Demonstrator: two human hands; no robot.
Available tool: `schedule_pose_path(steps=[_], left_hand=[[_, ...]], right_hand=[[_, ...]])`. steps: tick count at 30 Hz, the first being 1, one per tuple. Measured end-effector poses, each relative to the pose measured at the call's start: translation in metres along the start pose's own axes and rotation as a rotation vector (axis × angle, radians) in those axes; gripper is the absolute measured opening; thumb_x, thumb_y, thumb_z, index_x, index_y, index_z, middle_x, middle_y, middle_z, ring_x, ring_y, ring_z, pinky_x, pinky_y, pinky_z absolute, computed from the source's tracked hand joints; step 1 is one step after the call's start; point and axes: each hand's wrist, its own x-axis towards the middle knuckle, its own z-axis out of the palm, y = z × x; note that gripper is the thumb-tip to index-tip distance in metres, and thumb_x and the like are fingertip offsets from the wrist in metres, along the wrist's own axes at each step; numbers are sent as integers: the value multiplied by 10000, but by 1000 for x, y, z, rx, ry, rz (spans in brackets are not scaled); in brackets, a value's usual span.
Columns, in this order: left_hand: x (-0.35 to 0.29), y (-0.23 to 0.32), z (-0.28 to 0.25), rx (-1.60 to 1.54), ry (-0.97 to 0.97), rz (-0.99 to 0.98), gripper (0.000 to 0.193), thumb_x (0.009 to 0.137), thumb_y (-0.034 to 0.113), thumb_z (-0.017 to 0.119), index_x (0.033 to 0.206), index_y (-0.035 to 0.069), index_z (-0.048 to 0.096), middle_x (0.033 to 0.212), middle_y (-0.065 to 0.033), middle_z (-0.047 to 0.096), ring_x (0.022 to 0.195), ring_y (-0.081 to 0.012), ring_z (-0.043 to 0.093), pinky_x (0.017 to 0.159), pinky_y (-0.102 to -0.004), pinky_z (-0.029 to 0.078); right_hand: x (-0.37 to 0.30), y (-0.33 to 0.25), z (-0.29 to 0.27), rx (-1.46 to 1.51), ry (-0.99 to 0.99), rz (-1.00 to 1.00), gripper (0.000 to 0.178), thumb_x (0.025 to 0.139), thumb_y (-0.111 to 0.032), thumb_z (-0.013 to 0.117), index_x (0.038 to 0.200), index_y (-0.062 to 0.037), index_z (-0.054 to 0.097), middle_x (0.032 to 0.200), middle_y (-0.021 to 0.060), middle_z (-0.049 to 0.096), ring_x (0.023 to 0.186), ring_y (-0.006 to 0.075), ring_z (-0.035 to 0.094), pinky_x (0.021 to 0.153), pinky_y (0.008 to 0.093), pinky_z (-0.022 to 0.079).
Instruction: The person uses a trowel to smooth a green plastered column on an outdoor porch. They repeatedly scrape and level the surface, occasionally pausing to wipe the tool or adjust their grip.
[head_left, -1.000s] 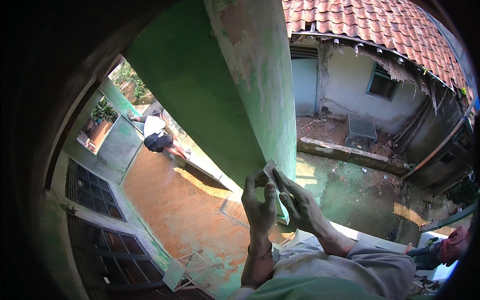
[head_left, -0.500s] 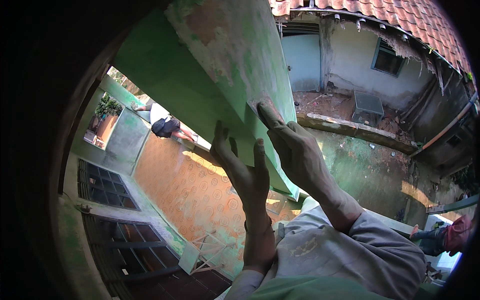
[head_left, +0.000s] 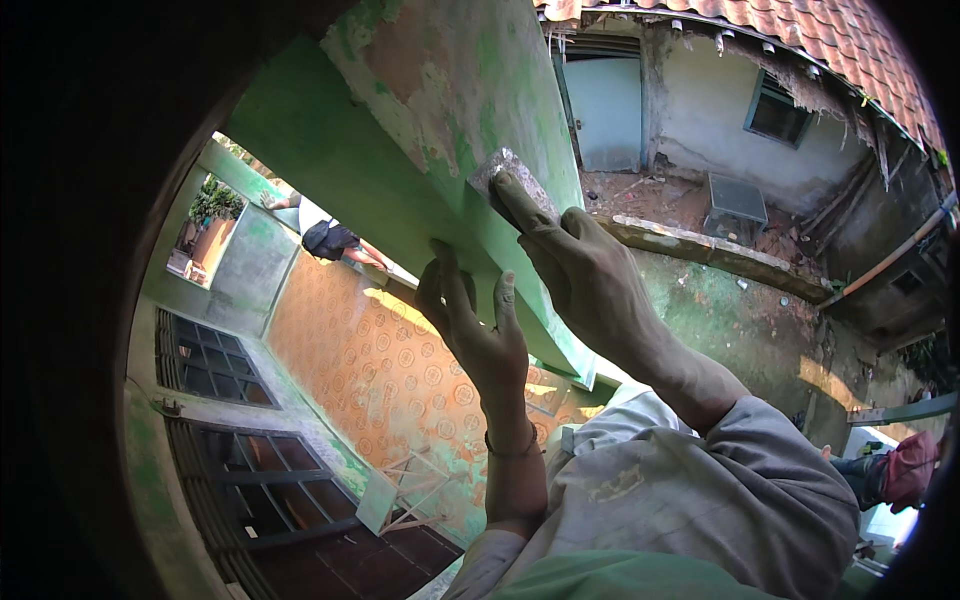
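Note:
A green-painted beam with patchy, flaking plaster on its face runs down through the middle of the view. My right hand presses a flat, dusty grey rectangular piece against the beam's face. Its index finger lies stretched along the piece; the piece's underside is hidden, so I cannot tell whether it is a scraper or an abrasive sheet. To the left, my left hand is open, thumb and fingers apart, with the fingertips at the beam's shaded green side.
Far below is an orange patterned tile floor with a small frame stand. Another person is by the wall at left. At right are a low wall, a grey box and a person in red.
My right hand has slid the flat piece up and left along the beam, exposing more of it. My left hand has shifted slightly left. The view has tilted a little.

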Motion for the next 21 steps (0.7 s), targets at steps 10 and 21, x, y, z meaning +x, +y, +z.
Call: schedule_pose_path(steps=[10, 21], left_hand=[[2, -14, -4, -25, -52, 62, 753, 925, 141, 794, 1588, 45, 449, 1415, -186, 429, 1301, -301, 506, 1024, -408, 565], [-15, -159, -1, 27, -38, 47, 989, 848, 440, 864, 1595, 60, 340, 1516, -208, 367, 1327, -317, 499, 1051, -531, 506]], right_hand=[[-6, 10, -1, -44, -27, -47, 226, 1018, -192, 687, 1194, -54, 718, 820, 147, 574, 645, 304, 568, 605, 466, 437], [67, 78, 37, -23, 150, -34, 528, 1062, -387, 621, 1256, 103, 600, 1099, 290, 700, 1002, 329, 695, 867, 463, 549]])
